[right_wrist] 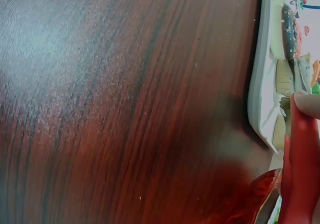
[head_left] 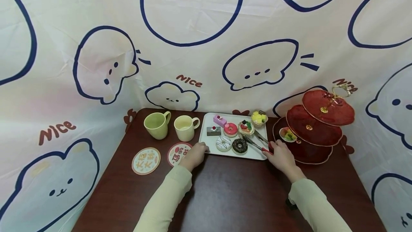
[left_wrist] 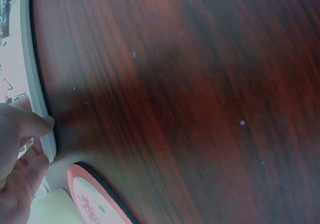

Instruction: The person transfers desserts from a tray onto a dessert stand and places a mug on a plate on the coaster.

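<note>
My left grip (head_left: 196,154) pinches the white tray (head_left: 208,141) at its near left corner, on the counter (head_left: 225,192). My right grip (head_left: 283,156) grasps red-handled tongs (head_left: 252,143), their tips by the fruit tart (head_left: 246,126); whether they touch it, I cannot tell.

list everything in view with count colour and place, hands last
backdrop: 1, whitish with blue outlines, behind table
table: 1, dark brown, below
mugs: 2, green and cream, back left
coasters: 2, orange-marked and red-marked, before mugs
tray: 1, white, back centre
cakes: 2, purple and grey, on tray
donuts: 3, pink, white, dark brown, on tray
tarts: 3, multicoloured on tray, yellow at its far right corner, multicoloured on stand
tongs: 1, red-handled, over tray
stand: 1, red three-tier, back right
sleeves: 2, pale green, forearms
left hand: 1, bare, gripping tray's near left corner
right hand: 1, bare, holding tongs
</note>
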A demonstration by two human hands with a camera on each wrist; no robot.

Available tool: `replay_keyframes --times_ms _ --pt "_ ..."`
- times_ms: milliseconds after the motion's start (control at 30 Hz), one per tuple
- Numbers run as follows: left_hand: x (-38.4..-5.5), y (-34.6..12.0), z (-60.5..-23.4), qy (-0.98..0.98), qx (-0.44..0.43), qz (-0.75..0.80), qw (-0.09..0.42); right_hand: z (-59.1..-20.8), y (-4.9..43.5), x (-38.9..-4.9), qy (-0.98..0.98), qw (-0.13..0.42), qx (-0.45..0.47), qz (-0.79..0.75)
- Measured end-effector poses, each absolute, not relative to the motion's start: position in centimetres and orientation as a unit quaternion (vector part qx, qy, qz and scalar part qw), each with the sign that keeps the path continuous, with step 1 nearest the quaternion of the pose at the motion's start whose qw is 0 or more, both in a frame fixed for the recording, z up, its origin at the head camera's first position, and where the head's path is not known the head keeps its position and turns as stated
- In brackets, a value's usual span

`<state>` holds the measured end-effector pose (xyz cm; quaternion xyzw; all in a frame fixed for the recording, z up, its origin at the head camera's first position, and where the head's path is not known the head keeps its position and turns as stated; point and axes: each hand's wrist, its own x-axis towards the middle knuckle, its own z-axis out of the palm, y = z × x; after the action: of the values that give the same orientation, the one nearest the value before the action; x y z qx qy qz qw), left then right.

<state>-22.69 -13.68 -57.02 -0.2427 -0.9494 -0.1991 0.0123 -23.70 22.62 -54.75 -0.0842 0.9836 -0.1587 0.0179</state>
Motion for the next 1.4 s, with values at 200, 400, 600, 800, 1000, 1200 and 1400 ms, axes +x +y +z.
replay_keyframes --times_ms 200,400,600,800,1000,1200,1400 --pt "-22.6 -13.5 -56.8 -0.951 -0.238 -0.196 0.015 -55.0 22.6 -23.9 0.983 0.012 -0.089 -0.158" --pt "-22.4 -13.5 -57.2 -0.955 -0.231 -0.187 0.010 -55.5 22.7 -23.6 0.983 0.001 -0.096 -0.155" --pt "-21.7 -13.4 -57.4 -0.954 -0.228 -0.194 0.010 -55.7 23.1 -22.5 0.982 -0.008 -0.099 -0.163" --pt "-21.7 -13.3 -57.3 -0.954 -0.229 -0.195 0.019 -55.1 24.2 -22.2 0.980 -0.022 -0.101 -0.168" --pt "-22.3 -13.4 -57.3 -0.952 -0.238 -0.191 0.027 -54.1 25.1 -21.9 0.980 -0.029 -0.093 -0.171" --pt "-22.5 -13.3 -57.3 -0.953 -0.239 -0.186 0.030 -53.4 26.4 -21.3 0.979 -0.038 -0.083 -0.185" --pt "-22.5 -13.3 -57.4 -0.954 -0.231 -0.188 0.025 -52.9 27.3 -20.8 0.980 -0.035 -0.077 -0.182"
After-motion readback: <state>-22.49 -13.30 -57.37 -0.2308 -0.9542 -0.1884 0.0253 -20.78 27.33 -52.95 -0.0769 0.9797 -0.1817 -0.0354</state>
